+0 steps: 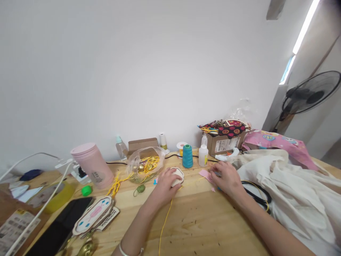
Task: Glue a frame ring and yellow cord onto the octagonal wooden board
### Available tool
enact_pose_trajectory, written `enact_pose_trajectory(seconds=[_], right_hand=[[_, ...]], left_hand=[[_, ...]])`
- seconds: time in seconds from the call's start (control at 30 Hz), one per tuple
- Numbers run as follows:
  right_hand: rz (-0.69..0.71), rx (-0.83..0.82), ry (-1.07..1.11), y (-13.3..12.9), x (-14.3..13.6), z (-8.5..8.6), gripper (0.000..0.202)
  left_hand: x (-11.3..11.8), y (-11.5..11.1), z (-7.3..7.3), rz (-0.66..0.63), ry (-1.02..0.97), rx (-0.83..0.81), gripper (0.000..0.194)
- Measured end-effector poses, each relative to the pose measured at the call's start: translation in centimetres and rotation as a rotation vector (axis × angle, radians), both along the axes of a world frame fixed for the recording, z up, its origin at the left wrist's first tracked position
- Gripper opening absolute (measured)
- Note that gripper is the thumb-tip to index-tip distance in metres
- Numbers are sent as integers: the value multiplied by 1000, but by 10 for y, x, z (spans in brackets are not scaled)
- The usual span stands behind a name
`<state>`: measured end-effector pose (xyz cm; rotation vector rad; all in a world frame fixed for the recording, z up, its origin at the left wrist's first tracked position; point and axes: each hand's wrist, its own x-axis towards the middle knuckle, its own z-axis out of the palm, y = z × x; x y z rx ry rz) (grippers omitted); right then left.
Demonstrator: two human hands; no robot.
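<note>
Left hand [168, 182] curled loosely over a white patch [180, 174], right hand [226, 179] bent by a pink scrap [204, 173], both grips unclear; keeping the yellow string [166, 217] untangled seemed wise.

Behind the wooden desk [202, 220] rises a plain pale wall [160, 71]; to the desk's right stands a dark fan [315, 96], and above the desk's right end glows a narrow bright strip [306, 26].

Left hand [167, 184] partly hides pale plaque [179, 174]; right edge crops fan [314, 96].
</note>
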<state>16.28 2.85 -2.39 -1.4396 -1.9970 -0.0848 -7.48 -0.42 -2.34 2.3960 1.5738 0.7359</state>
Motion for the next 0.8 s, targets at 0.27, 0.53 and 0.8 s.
enact_pose_trajectory(seconds=[0.27,0.53,0.8], right_hand=[[407,-43,-148,-9,-54,4,10],[475,-61,-122,-9,-69,-8,12],[483,-109,22,-8,-71,-18,10]], left_hand=[[-4,-4,8,47,-67,77,13],[6,-5,-2,-60,38,121,11],[7,-1,-5,-55,19,117,10]])
